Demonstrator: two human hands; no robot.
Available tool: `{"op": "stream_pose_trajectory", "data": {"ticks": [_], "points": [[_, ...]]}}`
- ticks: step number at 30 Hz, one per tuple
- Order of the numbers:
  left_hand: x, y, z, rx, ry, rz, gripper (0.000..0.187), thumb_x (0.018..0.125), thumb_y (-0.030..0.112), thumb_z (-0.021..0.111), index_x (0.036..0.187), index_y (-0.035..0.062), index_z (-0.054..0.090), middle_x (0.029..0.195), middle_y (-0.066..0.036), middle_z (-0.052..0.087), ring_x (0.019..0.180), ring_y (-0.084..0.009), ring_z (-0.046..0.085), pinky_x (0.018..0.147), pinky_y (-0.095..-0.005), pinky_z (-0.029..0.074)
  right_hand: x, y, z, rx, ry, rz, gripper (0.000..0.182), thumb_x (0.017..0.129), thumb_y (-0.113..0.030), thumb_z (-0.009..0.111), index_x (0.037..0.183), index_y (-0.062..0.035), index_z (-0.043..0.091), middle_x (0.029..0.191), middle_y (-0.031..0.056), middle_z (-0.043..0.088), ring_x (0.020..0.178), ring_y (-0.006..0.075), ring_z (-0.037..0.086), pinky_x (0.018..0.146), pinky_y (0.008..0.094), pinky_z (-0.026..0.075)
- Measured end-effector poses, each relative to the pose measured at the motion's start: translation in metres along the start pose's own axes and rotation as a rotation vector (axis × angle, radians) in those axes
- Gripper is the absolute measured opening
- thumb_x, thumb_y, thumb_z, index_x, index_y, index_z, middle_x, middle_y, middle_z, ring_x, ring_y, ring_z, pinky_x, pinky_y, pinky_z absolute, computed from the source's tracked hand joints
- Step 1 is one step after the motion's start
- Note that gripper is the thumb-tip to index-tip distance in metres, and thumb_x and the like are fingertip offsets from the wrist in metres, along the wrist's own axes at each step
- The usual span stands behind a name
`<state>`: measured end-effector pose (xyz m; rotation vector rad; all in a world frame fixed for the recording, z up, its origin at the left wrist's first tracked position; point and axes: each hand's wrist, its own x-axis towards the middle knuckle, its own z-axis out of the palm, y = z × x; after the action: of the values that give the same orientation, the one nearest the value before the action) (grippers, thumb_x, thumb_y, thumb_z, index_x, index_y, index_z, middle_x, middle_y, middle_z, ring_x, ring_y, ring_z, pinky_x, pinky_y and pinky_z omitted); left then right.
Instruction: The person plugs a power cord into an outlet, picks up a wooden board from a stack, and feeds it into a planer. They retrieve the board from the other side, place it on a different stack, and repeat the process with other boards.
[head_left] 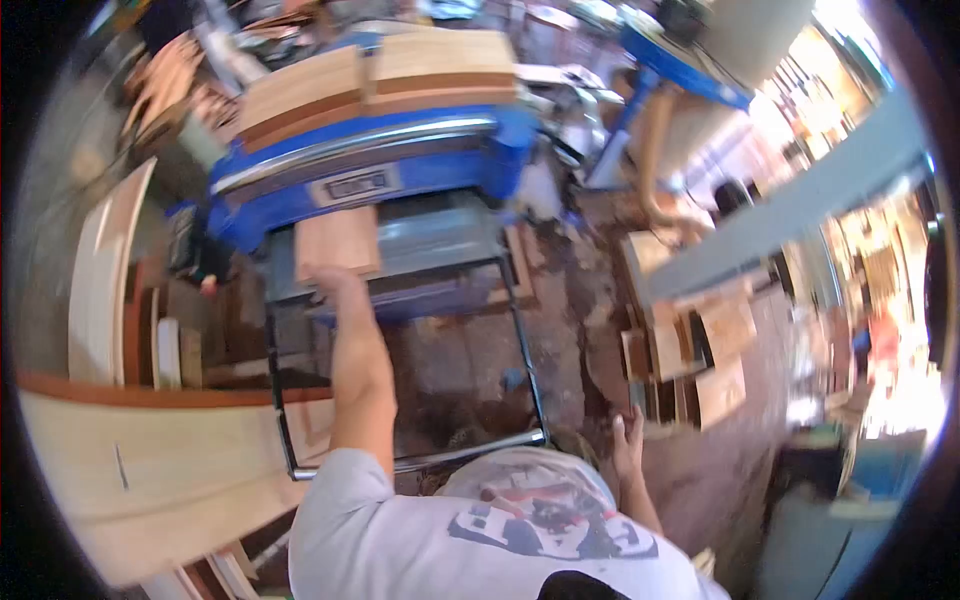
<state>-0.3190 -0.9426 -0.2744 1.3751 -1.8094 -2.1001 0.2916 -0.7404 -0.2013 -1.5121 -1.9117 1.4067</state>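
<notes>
A blue machine (270,195) with a steel roller across its front stands ahead. A flat wooden board (337,240) lies on its grey bed (430,230), its far end under the blue housing. My left hand (335,283) is on the near edge of that board; its fingers are blurred, and how they hold it cannot be made out. My right hand (628,440) hangs low at my right side, away from the machine, with fingers apart and nothing in it. Stacked wooden boards (440,65) rest on top of the machine.
A black frame with a steel front bar (470,452) extends from the machine towards me. Pale panels (180,480) lie at left. Cut wood blocks (720,390) are piled at right, below a grey beam (790,215). A blue stand (690,75) is at the back right.
</notes>
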Motion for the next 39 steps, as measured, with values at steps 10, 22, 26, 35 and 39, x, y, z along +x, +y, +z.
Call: {"op": "stream_pose_trajectory", "data": {"ticks": [10,22,26,35,39], "points": [[-0.145,-0.132,-0.19,0.359,-0.534,0.33,0.103,0.084,0.051,0.067,0.148,-0.0128,0.016,0.147,-0.035,0.03,0.134,-0.0408,0.038,0.113,-0.0455,0.03,0.122,0.114,-0.092,0.788,0.374,0.485,0.095,0.086,-0.058,0.066,0.151,-0.0052,0.023,0.123,0.0183,0.052,0.083,0.0259,0.061,0.063,0.0398,0.056],[-0.354,-0.211,-0.209,0.769,-0.567,0.884,0.07,0.093,0.017,0.063,0.147,-0.0085,0.026,0.146,-0.027,0.03,0.127,-0.0318,0.041,0.104,-0.0394,0.036,0.361,0.207,-0.23,0.495,0.607,0.59,0.054,0.084,-0.043,0.074,0.101,0.0052,0.059,0.078,0.0142,0.06,0.057,0.0253,0.054,0.051,0.0409,0.048],[-0.371,-0.224,-0.2,0.709,-0.554,0.856,0.062,0.093,0.013,0.063,0.143,-0.0069,0.033,0.144,-0.024,0.033,0.127,-0.0289,0.041,0.101,-0.037,0.038,0.322,0.149,-0.261,0.852,0.37,0.598,0.031,0.084,-0.03,0.077,0.078,-0.0054,0.058,0.06,0.0064,0.055,0.042,0.0147,0.045,0.038,0.03,0.04],[-0.443,-0.23,-0.175,0.639,-0.767,0.957,0.055,0.09,0.011,0.065,0.139,-0.0009,0.042,0.148,-0.018,0.031,0.136,-0.0309,0.036,0.108,-0.0436,0.035,0.241,0.069,-0.288,1.013,0.135,0.47,0.028,0.082,-0.03,0.074,0.08,-0.0064,0.06,0.065,0.0039,0.059,0.041,0.0104,0.045,0.038,0.0253,0.041],[-0.477,-0.214,-0.138,0.624,-0.952,1.22,0.056,0.088,0.012,0.067,0.137,-0.0001,0.044,0.145,-0.019,0.036,0.133,-0.0321,0.039,0.107,-0.043,0.037,0.21,0.03,-0.245,-0.394,0.505,0.01,0.043,0.072,-0.031,0.078,0.092,0.0054,0.068,0.089,0.0212,0.067,0.083,0.0382,0.064,0.075,0.0446,0.051]]}}
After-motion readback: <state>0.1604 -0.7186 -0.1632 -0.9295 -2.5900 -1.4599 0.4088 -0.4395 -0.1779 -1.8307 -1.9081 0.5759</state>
